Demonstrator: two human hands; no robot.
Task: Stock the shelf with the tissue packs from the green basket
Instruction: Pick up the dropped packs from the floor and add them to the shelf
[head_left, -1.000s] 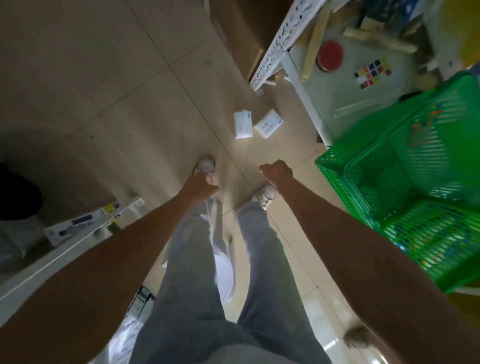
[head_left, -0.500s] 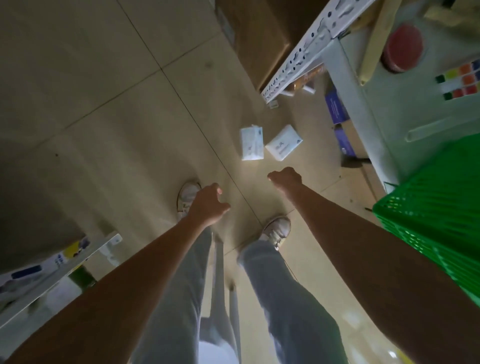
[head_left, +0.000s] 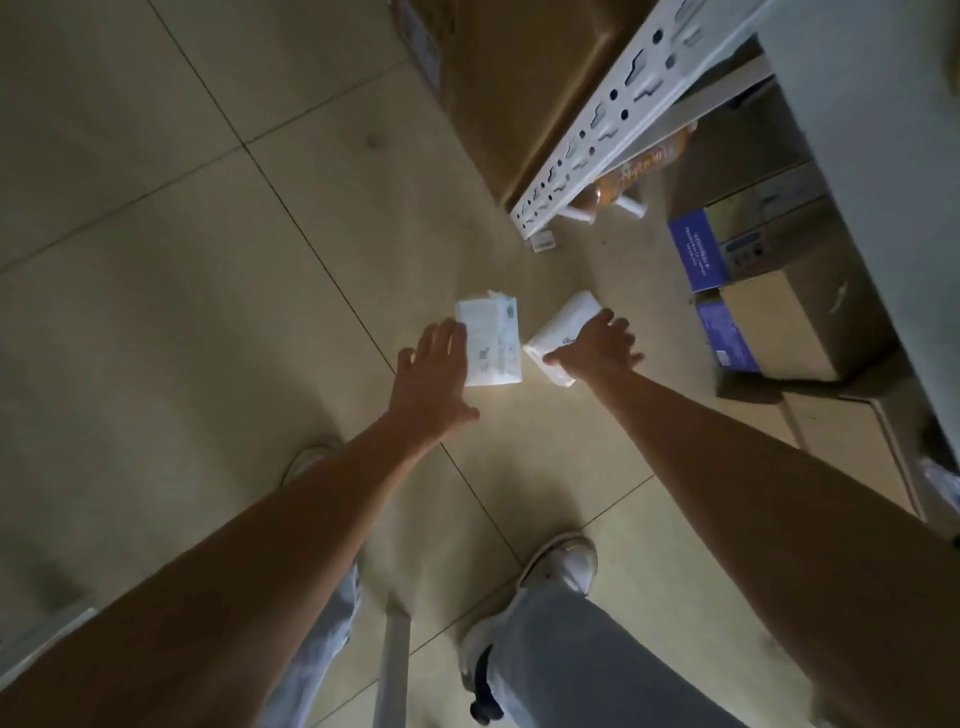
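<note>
- The tiled floor (head_left: 208, 260) fills most of the view, crossed by dark grout lines.
- A white perforated shelf upright (head_left: 597, 145) slants across the upper right; a large brown carton (head_left: 509, 78) lies just left of it.
- Under the shelf stand cardboard boxes (head_left: 795, 322) with blue ends, set close together.
- Both bare forearms reach down from the bottom corners toward the middle of the floor, over grey trouser legs and a white shoe (head_left: 566, 561).
- The left tissue pack (head_left: 493, 338) lies flat on the floor, its long axis running almost straight away from the person, printed face up.
- The right tissue pack (head_left: 563, 327) lies just beside it, apart by a narrow gap, its long axis angled toward the shelf upright.
- The left hand (head_left: 431, 384) has its fingers spread wide, fingertips at the left edge of the left pack; its grip is not closed on anything.
- The right hand (head_left: 597, 348) lies over the right pack with fingers curled around its far side and thumb at its near side; whether the grip has fully closed cannot be told.
</note>
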